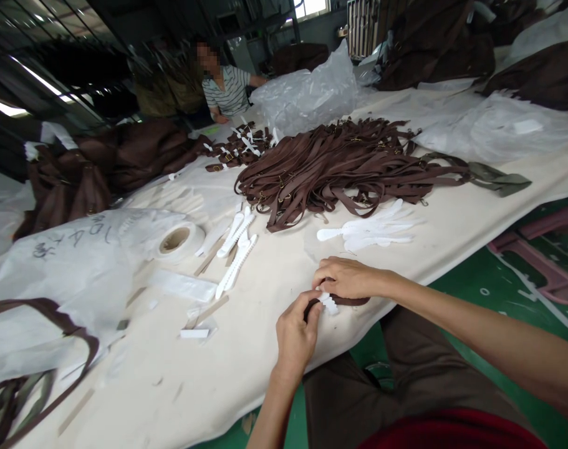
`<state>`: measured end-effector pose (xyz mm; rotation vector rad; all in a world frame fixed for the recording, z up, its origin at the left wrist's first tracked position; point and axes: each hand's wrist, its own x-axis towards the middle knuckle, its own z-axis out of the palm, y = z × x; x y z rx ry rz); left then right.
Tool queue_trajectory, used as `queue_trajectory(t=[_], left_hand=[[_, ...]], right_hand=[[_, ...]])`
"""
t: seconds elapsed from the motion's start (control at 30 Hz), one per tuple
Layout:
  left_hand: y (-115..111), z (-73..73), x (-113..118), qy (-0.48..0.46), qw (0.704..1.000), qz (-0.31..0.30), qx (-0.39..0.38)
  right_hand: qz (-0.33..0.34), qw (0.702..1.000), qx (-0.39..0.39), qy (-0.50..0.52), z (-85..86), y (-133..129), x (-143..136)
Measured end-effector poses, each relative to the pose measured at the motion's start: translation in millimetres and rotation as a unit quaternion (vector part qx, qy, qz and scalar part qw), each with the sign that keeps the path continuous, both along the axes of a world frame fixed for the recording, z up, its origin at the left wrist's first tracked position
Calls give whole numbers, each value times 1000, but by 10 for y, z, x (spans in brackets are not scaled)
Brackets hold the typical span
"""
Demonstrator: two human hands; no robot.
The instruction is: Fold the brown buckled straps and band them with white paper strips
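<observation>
Near the table's front edge, a folded brown strap (351, 301) has a white notched strip (329, 304) around or across it. My left hand (297, 330) pinches the left end of this bundle, thumb and fingers closed. From the right, my right hand (346, 277) lies over the strap with its fingers bent down onto the white strip and strap. The fingertips of both hands nearly meet, and they partly cover the strip. Just beyond my hands lies a fan of white strips (375, 231). A large pile of brown straps (330, 165) is behind them.
A roll of white tape (178, 242) and more white notched strips (237, 265) lie left of my hands. Plastic sheets and brown bags (143, 153) cover the left side. Across the table (246, 355) sits a person (225, 90) beside a clear plastic bag (312, 90). A pink stool (545, 249) stands at right.
</observation>
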<state>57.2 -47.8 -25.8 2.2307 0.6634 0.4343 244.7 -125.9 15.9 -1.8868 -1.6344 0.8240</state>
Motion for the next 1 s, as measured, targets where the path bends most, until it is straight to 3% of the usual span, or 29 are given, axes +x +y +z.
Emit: queue_trajectory(t=[0.1, 0.17, 0.27, 0.33, 0.43, 0.57, 0.67, 0.83, 0.93, 1.0], left_hand=[[1, -5, -14, 4, 1000, 21, -24], [-5, 1, -21, 9, 999, 17, -38], [-6, 32, -27, 15, 998, -1, -62], [6, 59, -29, 22, 996, -18, -81], [39, 97, -33, 40, 992, -53, -103], [69, 113, -34, 52, 986, -54, -146], [72, 48, 12, 48, 983, -24, -177], [88, -211, 130, 8, 983, 29, -183], [87, -305, 162, -12, 987, 9, -158], [70, -282, 178, -19, 993, -21, -112]], right_hand=[[58, 998, 12, 15, -57, 91, 26], [22, 998, 56, 17, -77, 150, 16], [-86, 990, 86, 66, -90, 244, 1], [-116, 983, 48, 134, -114, 296, 6], [-98, 965, -22, 241, -190, 337, 30], [-95, 954, -24, 284, -317, 371, 22], [-99, 950, -20, 297, -430, 411, -11], [-114, 947, 2, 299, -622, 466, -59], [-166, 939, 3, 301, -698, 492, -86], [-197, 931, 11, 308, -742, 514, -94]])
